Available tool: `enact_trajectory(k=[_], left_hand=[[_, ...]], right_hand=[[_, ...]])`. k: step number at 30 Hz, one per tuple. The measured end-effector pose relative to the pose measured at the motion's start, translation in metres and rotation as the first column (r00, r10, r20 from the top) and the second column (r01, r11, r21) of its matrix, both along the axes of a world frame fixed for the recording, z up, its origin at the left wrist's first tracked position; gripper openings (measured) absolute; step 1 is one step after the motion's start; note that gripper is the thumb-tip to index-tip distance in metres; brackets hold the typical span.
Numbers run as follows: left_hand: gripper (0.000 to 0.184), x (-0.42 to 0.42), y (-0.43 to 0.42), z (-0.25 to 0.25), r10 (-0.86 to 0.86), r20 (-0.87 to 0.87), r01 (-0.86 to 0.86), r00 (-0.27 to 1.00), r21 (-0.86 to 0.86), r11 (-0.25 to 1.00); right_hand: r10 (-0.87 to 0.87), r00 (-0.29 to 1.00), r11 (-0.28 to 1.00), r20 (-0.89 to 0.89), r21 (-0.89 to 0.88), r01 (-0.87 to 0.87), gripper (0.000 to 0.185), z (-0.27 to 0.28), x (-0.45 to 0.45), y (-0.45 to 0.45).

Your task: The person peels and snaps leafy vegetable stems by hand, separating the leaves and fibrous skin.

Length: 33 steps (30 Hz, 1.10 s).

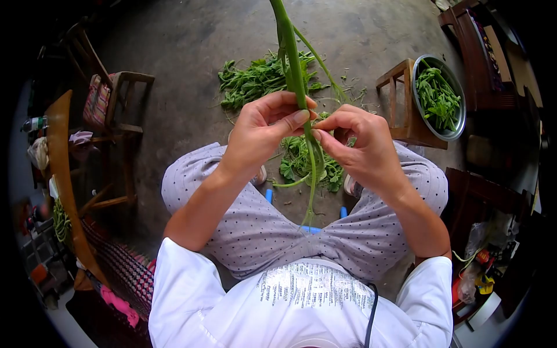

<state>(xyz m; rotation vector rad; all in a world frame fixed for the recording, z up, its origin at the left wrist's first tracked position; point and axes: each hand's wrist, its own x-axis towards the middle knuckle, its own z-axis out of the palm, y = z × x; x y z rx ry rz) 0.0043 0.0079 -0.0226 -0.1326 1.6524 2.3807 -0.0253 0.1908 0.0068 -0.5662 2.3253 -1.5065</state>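
Observation:
A long green vine stem [296,64] runs upright in front of me, with thin side shoots and a drooping lower end. My left hand [272,120] pinches it near the middle between thumb and fingers. Just to the right, my right hand [355,136] has its thumb and forefinger closed at the same spot on the stem, pressed against its side. Whether a thin strand lies between those fingertips is too small to tell. Below my hands, a heap of green trimmings [296,156] lies on the floor between my feet.
A larger pile of leafy greens [255,81] lies on the concrete floor ahead. At right, a metal basin [462,116] of cut green pieces rests on a wooden stool [406,124]. On the left stand a wooden chair [116,98] and a wooden table [61,145]. Dark furniture [476,197] lines the right.

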Motion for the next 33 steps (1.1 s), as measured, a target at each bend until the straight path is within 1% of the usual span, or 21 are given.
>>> enact_trajectory(k=[8,10,13,17,18,19,20,21,22,23,24,25,27,28,30,31,32,33], left_hand=[[0.021,0.001,0.006,-0.001,0.062,-0.007,-0.062,0.998,0.001,0.998],[0.021,0.000,0.005,0.000,0.054,-0.002,-0.054,0.999,0.002,0.999],[0.021,0.000,0.004,0.001,0.045,0.003,-0.045,0.999,0.019,0.999],[0.021,0.000,0.005,0.000,0.059,0.027,-0.060,0.998,0.051,0.997],[0.021,-0.001,0.005,0.000,0.058,0.024,-0.059,0.998,0.050,0.997],[0.022,-0.001,0.004,0.000,0.044,0.041,-0.046,0.998,0.045,0.998],[0.022,-0.001,0.003,0.001,0.030,0.058,-0.032,0.998,0.040,0.999],[0.022,0.000,0.003,0.000,0.027,0.056,-0.030,0.998,0.039,0.999],[0.022,0.000,0.003,0.000,0.007,0.058,-0.009,0.998,0.035,0.999],[0.022,0.000,0.003,0.000,-0.014,0.059,0.012,0.998,0.032,0.999],[0.022,-0.001,0.003,-0.001,-0.017,0.056,0.015,0.998,0.031,0.999],[0.022,0.000,0.003,-0.002,-0.033,0.072,0.031,0.997,0.031,0.999],[0.022,0.000,0.002,-0.002,-0.049,0.086,0.046,0.995,0.030,0.998],[0.022,-0.001,0.002,-0.003,-0.048,0.098,0.043,0.994,0.045,0.998],[0.022,-0.001,0.003,-0.002,-0.048,0.110,0.041,0.993,0.061,0.997],[0.022,0.000,0.003,-0.002,-0.039,0.117,0.031,0.992,0.075,0.997],[0.021,-0.001,0.003,-0.002,-0.032,0.125,0.021,0.992,0.087,0.996],[0.021,-0.001,0.004,-0.002,-0.032,0.124,0.022,0.992,0.085,0.996]], right_hand=[[-0.042,0.992,0.999,-0.117,0.016,0.045,0.007,-0.001,0.003,-0.008],[-0.043,0.983,0.999,-0.180,0.026,0.048,0.007,-0.002,0.004,-0.009],[-0.072,0.986,0.997,-0.150,0.008,0.074,0.009,0.005,0.003,-0.008],[-0.092,0.984,0.996,-0.154,-0.035,0.087,0.008,0.008,-0.008,-0.001],[-0.083,0.995,0.986,0.052,-0.140,0.089,0.011,0.008,-0.011,0.003],[-0.049,0.966,0.964,0.254,-0.241,0.112,0.013,0.008,-0.014,0.006],[0.020,0.943,0.939,0.331,-0.330,0.096,0.018,0.011,-0.018,0.009],[0.018,0.944,0.939,0.329,-0.331,0.097,0.018,0.011,-0.021,0.009],[0.091,0.914,0.818,0.394,-0.553,0.157,0.019,0.012,-0.025,0.010],[0.177,0.883,0.643,0.435,-0.730,0.230,0.020,0.013,-0.029,0.010],[0.277,0.867,0.545,0.414,-0.811,0.213,0.018,0.016,-0.037,0.017],[0.275,0.868,0.543,0.413,-0.812,0.214,0.018,0.022,-0.043,0.024],[0.139,0.922,0.321,0.362,-0.897,0.304,0.018,0.033,-0.055,0.039],[0.139,0.922,0.320,0.360,-0.898,0.302,0.018,0.035,-0.062,0.049],[0.138,0.962,0.403,0.236,-0.900,0.164,0.019,0.038,-0.071,0.063],[0.137,0.962,0.403,0.235,-0.901,0.163,0.019,0.034,-0.067,0.063],[0.050,0.980,0.696,0.193,-0.710,0.105,0.017,0.031,-0.056,0.056],[-0.017,0.992,0.902,0.122,-0.426,0.068,0.015,0.028,-0.046,0.049]])
